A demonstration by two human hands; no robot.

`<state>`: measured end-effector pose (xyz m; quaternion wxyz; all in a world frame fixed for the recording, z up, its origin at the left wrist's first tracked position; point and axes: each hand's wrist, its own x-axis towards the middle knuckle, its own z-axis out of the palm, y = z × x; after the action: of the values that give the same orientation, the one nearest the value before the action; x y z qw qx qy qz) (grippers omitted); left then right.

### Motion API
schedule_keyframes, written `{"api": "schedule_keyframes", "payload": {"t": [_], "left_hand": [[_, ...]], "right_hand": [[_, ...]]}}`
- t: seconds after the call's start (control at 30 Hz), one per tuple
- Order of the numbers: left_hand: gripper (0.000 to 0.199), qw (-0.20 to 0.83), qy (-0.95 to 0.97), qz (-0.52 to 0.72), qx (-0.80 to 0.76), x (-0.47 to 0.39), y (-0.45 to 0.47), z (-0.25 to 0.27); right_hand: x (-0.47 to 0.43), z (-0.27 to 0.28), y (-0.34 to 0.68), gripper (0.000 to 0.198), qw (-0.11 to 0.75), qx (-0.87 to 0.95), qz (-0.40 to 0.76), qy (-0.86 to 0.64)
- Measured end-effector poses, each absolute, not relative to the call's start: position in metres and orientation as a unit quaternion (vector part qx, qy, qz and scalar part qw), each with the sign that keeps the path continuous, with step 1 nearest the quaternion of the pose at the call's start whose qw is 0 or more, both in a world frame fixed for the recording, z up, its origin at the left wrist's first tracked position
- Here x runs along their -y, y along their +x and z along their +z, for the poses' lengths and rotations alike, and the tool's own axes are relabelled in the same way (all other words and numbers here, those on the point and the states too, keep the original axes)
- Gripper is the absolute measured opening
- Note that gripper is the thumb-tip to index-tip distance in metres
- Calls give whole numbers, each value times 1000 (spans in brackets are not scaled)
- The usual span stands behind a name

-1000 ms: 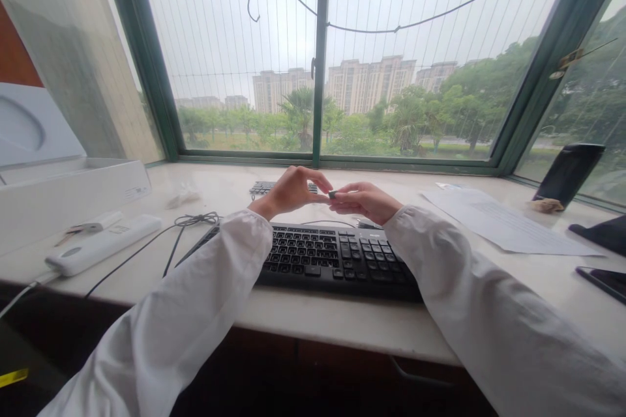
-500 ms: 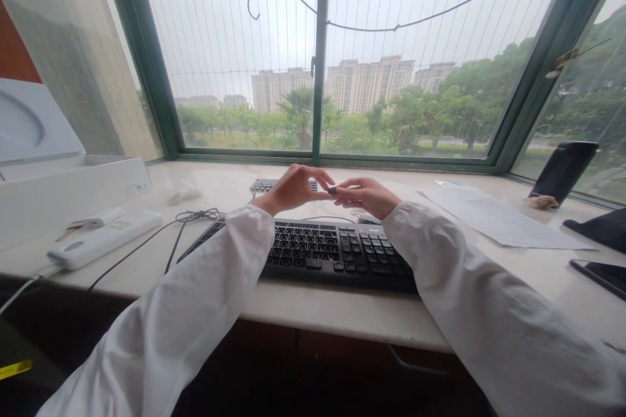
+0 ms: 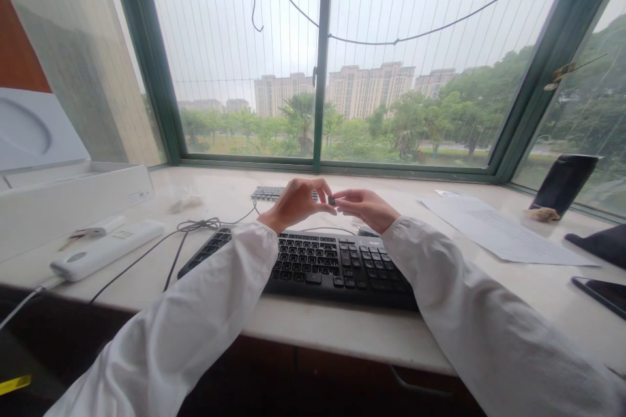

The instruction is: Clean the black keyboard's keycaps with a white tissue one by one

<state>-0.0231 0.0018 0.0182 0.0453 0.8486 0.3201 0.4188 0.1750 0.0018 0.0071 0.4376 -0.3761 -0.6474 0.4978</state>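
Observation:
A small dark square keycap [image 3: 331, 201] is held up above the black keyboard [image 3: 308, 259], between the fingertips of both hands. My left hand [image 3: 297, 201] has its thumb and index finger closed on it from the left, with the fingers curved. From the right, my right hand [image 3: 364, 207] pinches the same keycap with its fingertips. The keyboard lies flat near the table's front edge, and my sleeves cover parts of both its ends. Behind my left hand is a grid of small dark keys [image 3: 267, 193], partly hidden by the hand.
At left are an open white box [image 3: 117, 186], a white power strip [image 3: 110, 249] and a bundled black cable [image 3: 198, 225]. On the right lie paper sheets [image 3: 503, 231], a phone [image 3: 601, 293] and an upright dark object [image 3: 562, 187]. A window stands behind.
The view has tilted up slightly, so everything sits lower. The keycap has turned to show more of its face, and my left fingertips have closed in on it.

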Motion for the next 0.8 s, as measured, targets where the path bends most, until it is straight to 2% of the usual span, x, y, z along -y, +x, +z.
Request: {"api": "schedule_keyframes", "payload": {"t": [0.23,0.5,0.8], "left_hand": [[32,58,855,400,-324,-1,-20,18],[20,85,880,367,-290,3,-28,28],[17,77,885,350,-298,21,-27,33]], "right_hand": [[-5,7,176,47,421,648,511,-376],[-8,10,186,44,395,708,445,-381],[-2,6,179,39,400,692,453,-395]]}}
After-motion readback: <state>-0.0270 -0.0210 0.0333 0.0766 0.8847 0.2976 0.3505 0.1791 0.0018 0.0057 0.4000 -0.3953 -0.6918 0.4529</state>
